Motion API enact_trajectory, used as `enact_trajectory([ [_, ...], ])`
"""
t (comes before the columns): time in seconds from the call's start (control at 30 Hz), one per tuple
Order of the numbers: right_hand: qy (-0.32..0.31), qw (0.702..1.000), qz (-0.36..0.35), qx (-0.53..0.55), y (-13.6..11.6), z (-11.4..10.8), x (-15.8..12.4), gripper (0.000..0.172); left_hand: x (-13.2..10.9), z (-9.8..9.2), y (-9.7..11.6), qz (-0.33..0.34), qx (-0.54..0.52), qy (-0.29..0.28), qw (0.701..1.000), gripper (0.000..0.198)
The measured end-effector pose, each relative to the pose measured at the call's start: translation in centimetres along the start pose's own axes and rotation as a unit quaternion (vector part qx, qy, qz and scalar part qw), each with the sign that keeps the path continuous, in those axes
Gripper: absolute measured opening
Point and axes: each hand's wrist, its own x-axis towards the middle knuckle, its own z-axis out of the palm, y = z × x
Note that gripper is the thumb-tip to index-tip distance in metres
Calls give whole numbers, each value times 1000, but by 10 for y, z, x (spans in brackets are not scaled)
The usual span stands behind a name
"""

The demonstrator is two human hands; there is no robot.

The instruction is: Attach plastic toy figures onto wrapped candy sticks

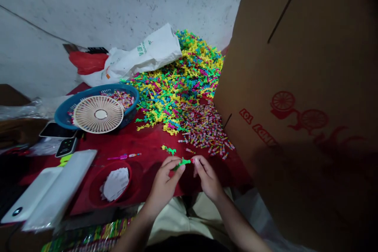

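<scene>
Head view shows a seated person's left hand [163, 184] and right hand [207, 178] close together over the near edge of a red table [141, 141]. Both are curled but not clenched, their thumbs and fingers pinching a bright green plastic toy figure [182, 162] from either side. A red speck [192, 160] sits at the right hand's fingertips; whether it is a small part or a painted nail, I cannot tell. The figure looks light and stiff but thin-limbed, so its thicker middle seems the safest place to hold, as the small limbs might bend or snap.

Just beside the hands at 11 o'clock lies a second green figure [169, 150]. Farther out at 12 o'clock is a pile of small striped tubes [203, 130], and beyond it a heap of yellow, green, blue and pink figures [186, 80] rises against the wall. At 10 o'clock, a cream desk fan [98, 114] rests against a blue plastic basket [88, 93]. A red round bowl [97, 193] holding white paper slips [115, 184] sits at 9 o'clock. A cardboard carton [295, 67] with red printing looms at 2 o'clock.
</scene>
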Motion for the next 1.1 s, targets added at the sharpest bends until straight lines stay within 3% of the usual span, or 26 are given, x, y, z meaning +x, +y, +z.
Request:
enact_trajectory([
  [0.17, 0, 995, -102, -18, -57, 2, -17, 32, -22, 4, 41, 204, 128, 24, 970, 8],
  [0.33, -38, 977, -205, -34, -83, -4, -23, 23, -32, 8, 62, 377, 252, -18, 891, 21],
  [0.47, -72, 961, -258, -73, -98, -16, -19, 23, -38, 8, 75, 454, 336, -51, 823, 25],
  [0.57, -74, 946, -300, -97, -110, -21, -19, 28, -43, 6, 84, 492, 370, -39, 787, 27],
  [0.73, -41, 951, -291, -92, -116, -13, -28, 31, -48, 10, 95, 510, 336, -18, 791, 26],
  [0.93, -19, 961, -267, -65, -105, -3, -32, 25, -43, 11, 89, 515, 331, -25, 790, 23],
  [1.1, -44, 963, -259, -67, -107, -9, -25, 21, -38, 4, 85, 445, 310, -55, 838, 17],
])
